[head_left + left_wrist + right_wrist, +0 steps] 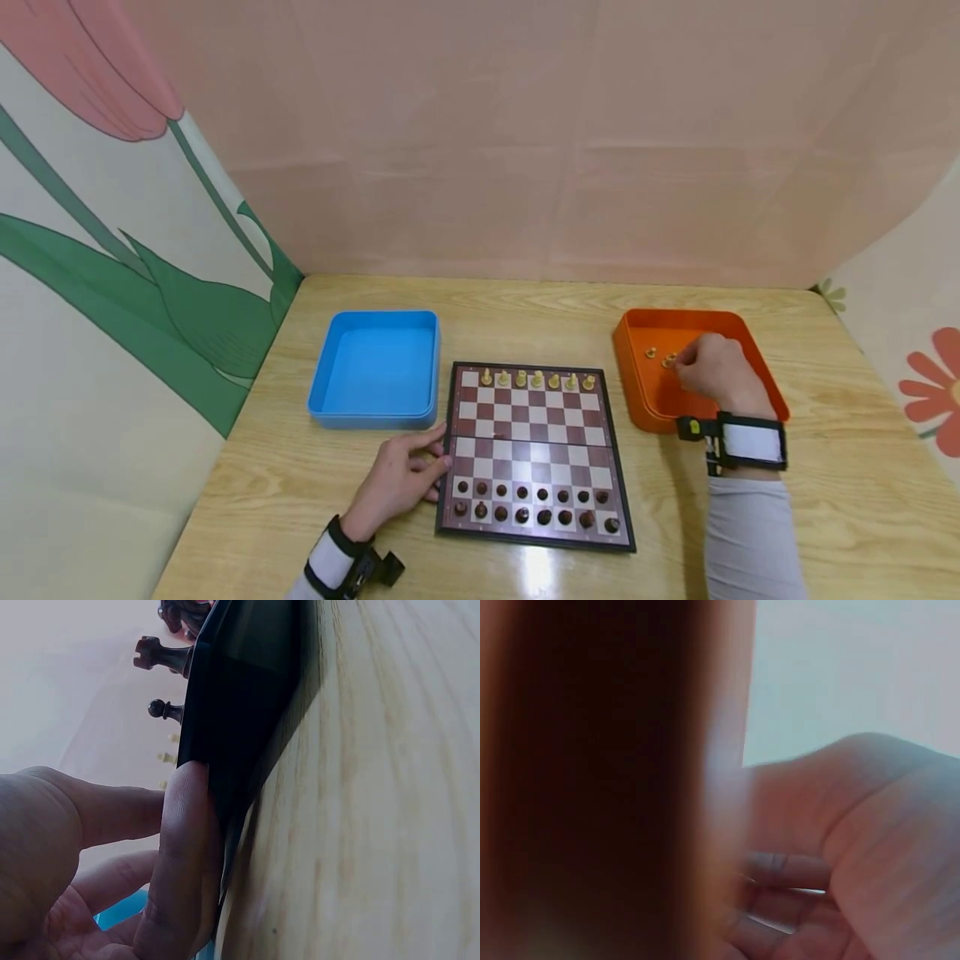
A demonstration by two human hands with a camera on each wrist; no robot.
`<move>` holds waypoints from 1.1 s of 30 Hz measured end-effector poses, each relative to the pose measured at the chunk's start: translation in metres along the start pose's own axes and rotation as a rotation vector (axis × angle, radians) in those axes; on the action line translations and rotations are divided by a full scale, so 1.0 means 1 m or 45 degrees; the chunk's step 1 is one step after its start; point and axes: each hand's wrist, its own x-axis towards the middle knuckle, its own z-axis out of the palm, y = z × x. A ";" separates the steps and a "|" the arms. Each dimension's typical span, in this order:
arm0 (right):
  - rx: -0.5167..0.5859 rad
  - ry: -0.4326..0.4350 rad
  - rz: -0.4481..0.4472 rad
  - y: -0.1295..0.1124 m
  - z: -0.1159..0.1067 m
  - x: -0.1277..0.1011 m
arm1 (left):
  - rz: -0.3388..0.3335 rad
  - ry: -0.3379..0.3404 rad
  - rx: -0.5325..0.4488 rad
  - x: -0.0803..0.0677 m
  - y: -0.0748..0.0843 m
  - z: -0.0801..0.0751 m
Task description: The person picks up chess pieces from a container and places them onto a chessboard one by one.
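Head view: left hand (401, 473) grips the adjacent brown-and-white checkered chessboard (534, 446) by its black edge.
Right hand (716, 367), grasp impossible to tell, is inside an orange plastic tray (630, 379), near yellow chess pieces (651, 353); pale wooden tabletop (648, 483) opens leftward.

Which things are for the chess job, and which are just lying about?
For the job, it seems:
board, touched by the left hand
dark pieces, on the board
pale pieces, on the board and in the orange tray
orange tray, under the right hand

Likely just lying about:
blue tray, with no pieces in it
flowery backdrop
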 end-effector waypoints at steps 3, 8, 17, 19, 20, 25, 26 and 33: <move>-0.025 0.020 -0.026 -0.001 0.001 0.002 | -0.007 0.008 -0.005 -0.001 -0.001 0.000; -0.009 0.140 -0.113 -0.007 -0.001 -0.002 | -0.024 0.008 -0.020 -0.002 -0.002 -0.001; 0.038 0.368 -0.460 -0.052 -0.005 -0.012 | -0.008 -0.009 -0.054 -0.002 -0.005 -0.002; 0.036 0.312 -0.512 -0.069 -0.004 -0.011 | -0.009 -0.007 -0.062 -0.002 -0.005 -0.002; 0.033 0.278 -0.535 -0.078 -0.003 -0.011 | -0.007 -0.006 -0.061 -0.001 -0.005 -0.002; -0.044 0.130 -0.688 -0.115 0.004 -0.003 | -0.014 -0.009 -0.062 0.000 -0.005 -0.002; -0.056 0.113 -0.723 -0.121 0.006 -0.002 | -0.015 -0.011 -0.063 0.001 -0.005 -0.001; -0.088 0.053 -0.881 -0.156 0.018 0.005 | 0.001 -0.011 -0.040 0.004 -0.004 0.000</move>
